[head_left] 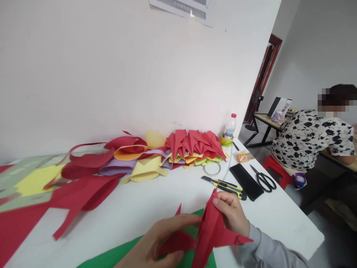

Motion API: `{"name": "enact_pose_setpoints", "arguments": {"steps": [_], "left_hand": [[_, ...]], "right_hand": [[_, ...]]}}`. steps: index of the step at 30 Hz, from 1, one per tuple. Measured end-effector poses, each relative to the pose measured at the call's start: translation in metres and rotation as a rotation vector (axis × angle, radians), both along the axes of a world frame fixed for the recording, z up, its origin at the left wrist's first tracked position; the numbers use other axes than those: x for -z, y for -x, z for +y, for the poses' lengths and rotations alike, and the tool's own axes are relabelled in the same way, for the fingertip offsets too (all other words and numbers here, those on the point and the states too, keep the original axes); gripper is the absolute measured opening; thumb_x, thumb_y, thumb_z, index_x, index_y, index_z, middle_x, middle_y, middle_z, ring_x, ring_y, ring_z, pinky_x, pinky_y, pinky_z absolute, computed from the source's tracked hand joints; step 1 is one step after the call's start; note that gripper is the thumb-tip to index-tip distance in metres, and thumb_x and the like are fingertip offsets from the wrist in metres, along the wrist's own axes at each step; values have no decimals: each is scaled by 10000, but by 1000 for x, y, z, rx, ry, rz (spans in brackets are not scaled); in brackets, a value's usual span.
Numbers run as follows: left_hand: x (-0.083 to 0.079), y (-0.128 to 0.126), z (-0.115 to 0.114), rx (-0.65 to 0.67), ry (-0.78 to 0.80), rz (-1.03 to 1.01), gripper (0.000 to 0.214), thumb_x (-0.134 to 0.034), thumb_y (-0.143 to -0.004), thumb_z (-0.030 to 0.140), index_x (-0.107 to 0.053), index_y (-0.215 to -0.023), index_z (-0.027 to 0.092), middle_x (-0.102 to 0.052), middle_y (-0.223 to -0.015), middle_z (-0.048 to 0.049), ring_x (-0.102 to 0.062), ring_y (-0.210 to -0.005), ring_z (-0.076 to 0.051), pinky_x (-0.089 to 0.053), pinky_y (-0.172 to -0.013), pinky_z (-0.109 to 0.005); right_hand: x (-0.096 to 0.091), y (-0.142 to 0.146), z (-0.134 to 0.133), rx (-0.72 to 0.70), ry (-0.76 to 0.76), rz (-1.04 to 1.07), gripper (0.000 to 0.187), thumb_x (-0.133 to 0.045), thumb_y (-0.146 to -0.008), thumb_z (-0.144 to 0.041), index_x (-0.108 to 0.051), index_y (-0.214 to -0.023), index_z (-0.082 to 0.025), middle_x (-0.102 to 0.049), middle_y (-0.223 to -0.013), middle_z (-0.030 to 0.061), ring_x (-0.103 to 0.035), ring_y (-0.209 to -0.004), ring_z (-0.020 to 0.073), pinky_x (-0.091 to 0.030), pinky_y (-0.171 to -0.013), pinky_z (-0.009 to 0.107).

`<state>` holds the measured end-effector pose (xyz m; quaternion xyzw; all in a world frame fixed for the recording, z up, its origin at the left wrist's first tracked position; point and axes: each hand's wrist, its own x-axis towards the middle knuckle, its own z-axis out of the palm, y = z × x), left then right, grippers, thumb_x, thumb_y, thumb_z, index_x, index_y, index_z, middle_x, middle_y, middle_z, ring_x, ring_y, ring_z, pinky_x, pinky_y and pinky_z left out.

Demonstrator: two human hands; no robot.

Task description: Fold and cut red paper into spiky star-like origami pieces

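A folded red paper figure point(209, 230) with pointed wings stands near the table's front edge, over a green sheet point(117, 255). My right hand point(232, 214) is closed on its upper tip, thumb and fingers pinching the fold. My left hand point(156, 242) grips the figure's left wing from below, fingers curled round the paper. A grey sleeve covers my right forearm.
Along the wall lie a heap of folded red figures point(193, 143), curled red, yellow and purple paper scraps point(122, 160) and flat sheets at the left. To the right: a water bottle point(230, 127), tape ring point(212, 168), utility knife point(223, 185), black phone point(246, 180), scissors point(264, 179). A person point(309, 137) sits at another desk.
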<state>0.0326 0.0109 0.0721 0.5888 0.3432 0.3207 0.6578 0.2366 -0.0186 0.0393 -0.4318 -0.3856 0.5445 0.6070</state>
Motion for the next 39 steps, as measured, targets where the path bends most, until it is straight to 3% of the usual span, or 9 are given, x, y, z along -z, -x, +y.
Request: {"name": "enact_pose_setpoints", "arguments": {"steps": [2, 4, 7, 12, 16, 20, 23, 30, 39], "left_hand": [[2, -1, 5, 3, 19, -13, 399, -740, -647, 549, -774, -925, 265, -743, -931, -82, -663, -836, -290, -539, -732, -368], [0, -7, 8, 1, -88, 76, 345, -662, -729, 552, -779, -797, 235, -734, -792, -68, -637, -765, -244, -510, -683, -306], [-7, -20, 6, -32, -169, 144, 269, -688, -713, 469, -726, -673, 205, -666, -644, -24, -572, -654, -194, -464, -618, -265], [-8, -29, -5, -22, -23, 66, 150, -726, -653, 341, -714, -665, 192, -646, -666, -10, -551, -684, -189, -436, -587, -249], [0, -29, -5, 18, 220, -43, 195, -774, -600, 343, -718, -679, 174, -648, -648, -16, -567, -667, -186, -442, -602, -264], [4, -30, -5, -48, 315, -126, 243, -813, -561, 328, -749, -746, 184, -686, -681, -25, -580, -668, -175, -435, -604, -253], [4, -31, -6, -52, 301, -113, 225, -795, -588, 337, -748, -748, 186, -685, -676, -19, -562, -641, -159, -416, -570, -235], [1, -31, -5, -21, 26, -17, 226, -678, -729, 393, -717, -693, 173, -678, -690, -38, -555, -672, -178, -441, -593, -252], [8, -36, -9, -126, 133, -130, 213, -750, -647, 378, -696, -718, 184, -655, -701, -5, -566, -704, -174, -463, -652, -253]], "right_hand": [[-1, 1, -3, -94, 1, -34, 396, -752, -710, -514, -631, -647, -143, -517, -528, -34, -371, -474, 75, -263, -479, 215], [-3, 5, -7, -188, -9, -87, 384, -732, -741, -497, -623, -644, -142, -498, -529, -41, -368, -485, 73, -267, -486, 212], [-5, 11, -13, -241, -41, -206, 436, -673, -790, -525, -564, -596, -150, -430, -527, -57, -323, -502, 70, -244, -480, 211], [-3, 15, -16, -187, -102, -432, 535, -543, -856, -592, -485, -540, -163, -361, -504, -62, -292, -499, 76, -229, -462, 223], [-1, 16, -16, -192, -138, -503, 551, -526, -872, -570, -436, -505, -169, -322, -490, -66, -269, -483, 71, -204, -441, 221], [1, 18, -17, -128, -171, -555, 562, -486, -899, -547, -403, -486, -176, -302, -486, -62, -265, -478, 74, -213, -445, 227], [1, 18, -17, -80, -212, -636, 552, -467, -914, -515, -381, -484, -179, -304, -491, -59, -278, -480, 74, -216, -458, 231], [-2, 13, -14, -132, -216, -656, 511, -480, -906, -466, -340, -498, -192, -290, -483, -62, -263, -478, 78, -210, -459, 234], [-1, 24, -20, 13, -67, -503, 411, -551, -851, -504, -480, -600, -186, -361, -489, -66, -299, -474, 88, -236, -453, 227]]}}
